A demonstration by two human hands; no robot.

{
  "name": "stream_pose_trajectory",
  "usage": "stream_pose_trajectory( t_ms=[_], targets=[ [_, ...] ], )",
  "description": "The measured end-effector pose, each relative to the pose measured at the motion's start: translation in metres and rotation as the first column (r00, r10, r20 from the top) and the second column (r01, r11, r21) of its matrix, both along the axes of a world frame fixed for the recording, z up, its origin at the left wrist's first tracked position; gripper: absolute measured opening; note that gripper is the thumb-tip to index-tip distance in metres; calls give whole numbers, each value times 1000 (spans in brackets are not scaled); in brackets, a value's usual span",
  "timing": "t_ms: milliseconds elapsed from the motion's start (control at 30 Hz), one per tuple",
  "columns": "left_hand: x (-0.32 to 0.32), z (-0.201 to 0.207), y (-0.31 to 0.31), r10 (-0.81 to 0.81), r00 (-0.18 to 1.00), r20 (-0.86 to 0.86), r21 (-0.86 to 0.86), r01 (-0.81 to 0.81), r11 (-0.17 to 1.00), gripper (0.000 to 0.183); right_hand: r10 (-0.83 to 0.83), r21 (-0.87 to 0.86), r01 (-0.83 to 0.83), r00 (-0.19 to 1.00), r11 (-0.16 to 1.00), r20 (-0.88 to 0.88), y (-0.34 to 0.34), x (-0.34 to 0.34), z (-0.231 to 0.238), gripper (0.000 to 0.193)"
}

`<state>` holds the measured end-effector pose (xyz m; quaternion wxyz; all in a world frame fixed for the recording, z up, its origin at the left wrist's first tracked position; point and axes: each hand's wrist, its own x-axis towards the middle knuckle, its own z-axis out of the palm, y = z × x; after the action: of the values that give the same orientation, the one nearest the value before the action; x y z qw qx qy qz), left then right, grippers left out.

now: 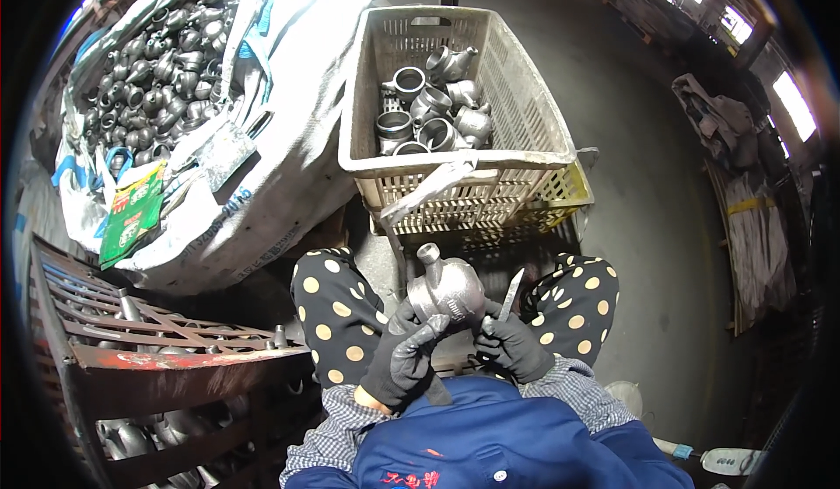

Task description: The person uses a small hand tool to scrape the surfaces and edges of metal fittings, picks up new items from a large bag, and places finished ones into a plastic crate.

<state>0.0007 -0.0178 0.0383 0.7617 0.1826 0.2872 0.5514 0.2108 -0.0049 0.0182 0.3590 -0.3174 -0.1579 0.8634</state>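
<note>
In front of my lap is a grey metal casting (448,289) with a round, bulging body and a short tubular neck pointing up and away. My gloved left hand (404,356) is closed on its lower left side, with the thumb along the near edge. In my gloved right hand (514,347), fingers wrapped round its lower end, is a narrow, pointed, file-like tool (514,296). Its pale blade sticks up just right of the casting. Whether the right fingertips touch the casting too is hard to make out.
Ahead stands a pale plastic crate (455,164) with several similar castings (433,104) inside. A large white woven sack (289,148) full of small dark castings (157,87) is at the left. Below it, a rusty metal cage (175,359) holds more metal parts. Grey floor (647,192) stretches along the right.
</note>
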Motion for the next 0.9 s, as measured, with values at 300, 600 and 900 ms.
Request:
stream_pose_trajectory(
  t_ms=[300, 600, 900],
  targets=[
    [-20, 32, -5, 24, 994, -110, -93, -34, 995, 36, -85, 261, -48, 876, 964, 475, 11, 2, 43, 50],
    [-35, 31, 2, -95, 988, -123, -146, 77, 986, 38, -286, 645, -677, 578, 355, 764, 24, 14, 99, 46],
    [-35, 37, 2, -83, 995, -57, -196, 70, 978, 38, -532, 582, -793, 419, 181, 736, 21, 10, 113, 53]
  ],
)
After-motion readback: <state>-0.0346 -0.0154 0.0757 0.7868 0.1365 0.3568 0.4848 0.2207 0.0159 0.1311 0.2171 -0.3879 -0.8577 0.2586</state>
